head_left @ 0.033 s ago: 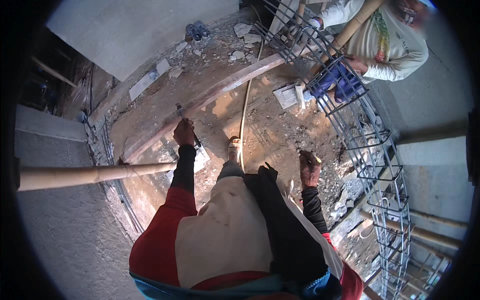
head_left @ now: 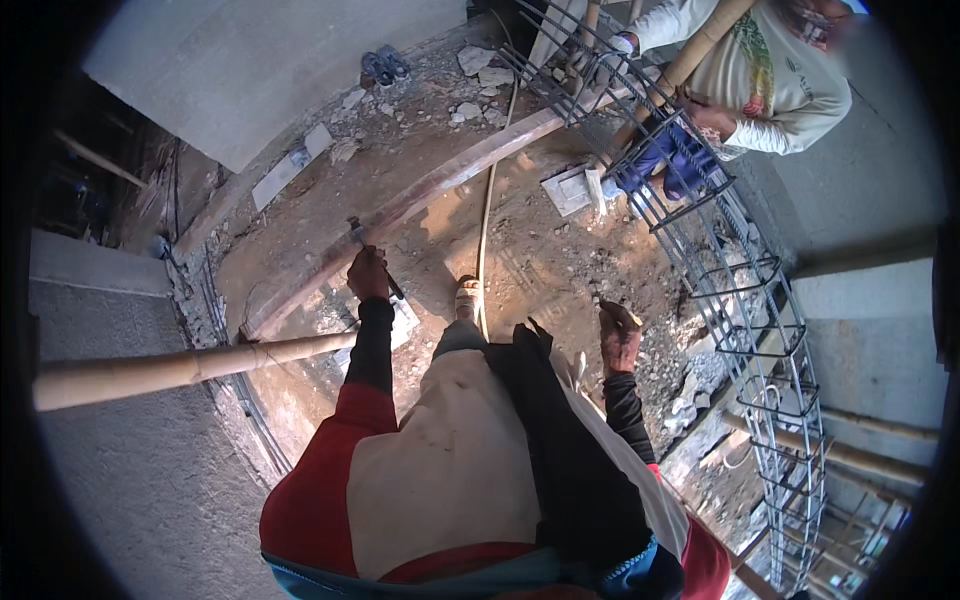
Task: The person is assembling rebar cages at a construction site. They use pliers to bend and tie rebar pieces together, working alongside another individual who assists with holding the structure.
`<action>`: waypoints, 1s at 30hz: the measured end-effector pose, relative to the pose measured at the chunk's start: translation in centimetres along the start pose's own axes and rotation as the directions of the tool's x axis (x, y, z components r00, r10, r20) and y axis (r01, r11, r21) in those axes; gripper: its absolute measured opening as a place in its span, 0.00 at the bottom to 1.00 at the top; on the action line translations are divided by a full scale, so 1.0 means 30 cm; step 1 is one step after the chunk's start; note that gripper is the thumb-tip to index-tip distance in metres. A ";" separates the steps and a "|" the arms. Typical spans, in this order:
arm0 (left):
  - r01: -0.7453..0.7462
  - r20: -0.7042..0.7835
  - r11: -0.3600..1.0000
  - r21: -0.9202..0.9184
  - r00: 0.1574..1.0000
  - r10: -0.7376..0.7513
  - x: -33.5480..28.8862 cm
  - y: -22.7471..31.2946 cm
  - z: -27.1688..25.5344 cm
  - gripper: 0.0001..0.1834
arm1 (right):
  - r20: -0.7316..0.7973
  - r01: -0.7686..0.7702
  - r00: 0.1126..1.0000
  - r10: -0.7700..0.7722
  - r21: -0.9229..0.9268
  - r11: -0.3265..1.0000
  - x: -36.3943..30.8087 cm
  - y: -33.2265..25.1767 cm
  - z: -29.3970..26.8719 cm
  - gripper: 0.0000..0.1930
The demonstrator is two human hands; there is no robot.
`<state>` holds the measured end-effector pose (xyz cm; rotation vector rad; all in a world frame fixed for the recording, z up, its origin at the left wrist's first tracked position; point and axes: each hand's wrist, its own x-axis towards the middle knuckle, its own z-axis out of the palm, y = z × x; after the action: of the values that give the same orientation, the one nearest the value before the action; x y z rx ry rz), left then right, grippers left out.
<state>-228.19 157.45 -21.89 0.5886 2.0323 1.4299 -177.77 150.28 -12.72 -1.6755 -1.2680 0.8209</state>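
Overhead head-camera view of a construction floor. The left hand (head_left: 368, 275) is closed around the handle of a hammer (head_left: 356, 229), which lies left of centre, its metal head beyond the knuckles toward a long reddish plank (head_left: 470, 163) and its dark handle end pointing back over a pale slab (head_left: 405, 322). The right hand (head_left: 620, 340) is curled, well apart, above rubble-strewn ground; a small yellowish patch shows at its fingers, and whether it grips anything cannot be told. A sandalled foot (head_left: 467, 297) stands between the hands, just beside a pale hose (head_left: 488, 210). At left, a bamboo pole (head_left: 200, 367) reaches in near the left forearm. At right, a rebar cage (head_left: 745, 354) curves downward; behind its upper part is a co-worker (head_left: 790, 90) in a light long-sleeved shirt.
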 end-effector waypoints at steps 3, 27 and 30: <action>-0.077 0.048 0.989 0.127 0.996 0.072 0.073 -0.001 0.033 0.15 | -0.089 -0.133 0.987 0.133 0.010 0.991 0.081 0.015 0.149 0.11; -0.836 0.792 0.512 -0.198 0.171 0.586 -0.021 0.724 0.882 0.15 | -0.216 -0.079 0.975 0.048 -0.136 0.988 0.392 -0.241 0.361 0.11; -0.875 0.818 0.441 -0.201 0.098 0.567 -0.036 0.744 1.185 0.17 | -0.262 -0.125 0.961 0.087 -0.132 0.983 0.400 -0.218 0.294 0.12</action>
<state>-202.75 188.56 -9.76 2.2664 1.0943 0.8226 -184.89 164.74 -10.52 -1.9138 -1.0885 0.5607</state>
